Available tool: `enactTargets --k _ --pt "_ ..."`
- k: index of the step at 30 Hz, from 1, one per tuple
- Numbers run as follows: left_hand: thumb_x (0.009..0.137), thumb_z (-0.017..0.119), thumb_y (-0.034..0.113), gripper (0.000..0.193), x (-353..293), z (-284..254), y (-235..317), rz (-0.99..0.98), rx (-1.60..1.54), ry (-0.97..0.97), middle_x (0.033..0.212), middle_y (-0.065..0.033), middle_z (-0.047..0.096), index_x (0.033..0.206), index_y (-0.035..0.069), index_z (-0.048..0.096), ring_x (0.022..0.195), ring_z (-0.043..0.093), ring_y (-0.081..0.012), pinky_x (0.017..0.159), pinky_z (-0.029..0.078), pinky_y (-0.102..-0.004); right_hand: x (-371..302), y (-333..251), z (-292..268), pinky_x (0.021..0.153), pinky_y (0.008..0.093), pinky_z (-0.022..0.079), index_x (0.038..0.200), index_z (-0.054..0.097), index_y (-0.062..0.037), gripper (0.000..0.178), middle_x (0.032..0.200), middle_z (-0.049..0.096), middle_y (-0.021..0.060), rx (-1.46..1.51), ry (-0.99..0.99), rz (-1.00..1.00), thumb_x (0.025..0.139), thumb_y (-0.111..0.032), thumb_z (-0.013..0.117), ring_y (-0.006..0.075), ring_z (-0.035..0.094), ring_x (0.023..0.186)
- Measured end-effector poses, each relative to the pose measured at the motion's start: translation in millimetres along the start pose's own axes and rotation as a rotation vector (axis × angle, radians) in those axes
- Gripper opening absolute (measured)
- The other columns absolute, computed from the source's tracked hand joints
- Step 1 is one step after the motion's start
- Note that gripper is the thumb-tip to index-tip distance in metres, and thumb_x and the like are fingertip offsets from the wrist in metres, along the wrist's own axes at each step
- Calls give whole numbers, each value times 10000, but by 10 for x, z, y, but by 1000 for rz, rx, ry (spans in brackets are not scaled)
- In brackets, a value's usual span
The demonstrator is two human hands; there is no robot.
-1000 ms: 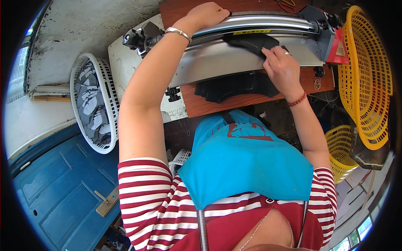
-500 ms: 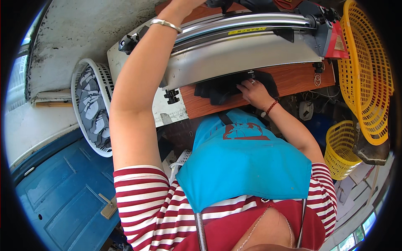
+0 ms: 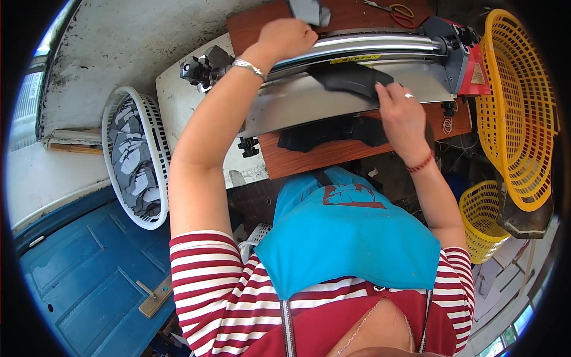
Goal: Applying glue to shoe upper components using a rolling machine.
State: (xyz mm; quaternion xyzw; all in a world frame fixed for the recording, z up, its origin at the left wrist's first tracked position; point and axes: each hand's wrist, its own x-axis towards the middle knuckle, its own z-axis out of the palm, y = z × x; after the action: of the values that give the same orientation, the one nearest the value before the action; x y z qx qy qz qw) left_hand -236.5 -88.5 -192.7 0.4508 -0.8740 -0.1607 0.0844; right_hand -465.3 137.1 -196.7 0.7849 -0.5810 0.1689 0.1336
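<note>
My right hand (image 3: 401, 119) pinches the right end of a thin black cut piece (image 3: 345, 79), which lies across the metal feed plate (image 3: 285, 107) of a roller machine. My left hand (image 3: 287, 39) is closed with its fingers curled, just above the left part of the shiny roller (image 3: 380, 44). Whether anything is inside its fingers is hidden. More black cut pieces (image 3: 327, 134) lie on the brown wooden board (image 3: 285, 156) below the plate's near edge.
Scissors with orange handles (image 3: 399, 13) and grey pieces (image 3: 309, 11) lie behind the roller. A white basket (image 3: 160, 172) full of grey-and-white cut pieces stands left. Yellow baskets (image 3: 502, 172) stand right, beyond the machine's red end housing (image 3: 474, 74). A blue door (image 3: 95, 268) is lower left.
My right hand has come up from the board, bringing a black piece onto the metal plate. My left hand has drawn back toward the roller; dark items behind it are no longer in view.
</note>
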Motion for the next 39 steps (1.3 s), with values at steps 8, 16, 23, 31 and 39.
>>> enactTargets --k 8,16,23,31,39 --pt "865 618 252 281 141 -224 126 -157 -269 -165 886 -198 715 955 26 756 811 681 -284 760 528 -423 -573 -441 662 706 361 545 1148 683 -71 352 1021 636 73 554 -115 -273 798 -91 714 266 663 872" --pt "860 667 156 181 247 -524 213 -226 -689 177 679 -47 526 815 -9 610 647 484 -141 553 422 -340 -1059 -404 1544 775 388 558 1126 734 -84 327 999 652 92 459 -241 -181 804 -139 725 284 663 927" --pt "903 538 -4 229 91 -855 156 -251 -866 446 801 -63 597 1106 -8 644 646 542 -132 490 461 -299 -700 -306 244 669 378 544 1109 725 -73 419 939 642 88 656 -30 -146 701 19 757 280 647 772" --pt "907 578 354 355 -75 -80 -91 159 -135 245 847 -170 723 872 55 767 773 649 -350 763 513 -424 -206 53 -373 642 360 527 1101 721 -49 400 962 635 90 172 93 -25 716 54 745 264 632 797" --pt "854 651 156 220 198 -71 3 -53 -146 -199 788 -238 694 948 -14 754 822 707 -330 740 520 -423 -392 -363 509 716 369 557 1098 720 -80 347 996 664 70 624 -2 -228 757 -48 773 264 661 823"
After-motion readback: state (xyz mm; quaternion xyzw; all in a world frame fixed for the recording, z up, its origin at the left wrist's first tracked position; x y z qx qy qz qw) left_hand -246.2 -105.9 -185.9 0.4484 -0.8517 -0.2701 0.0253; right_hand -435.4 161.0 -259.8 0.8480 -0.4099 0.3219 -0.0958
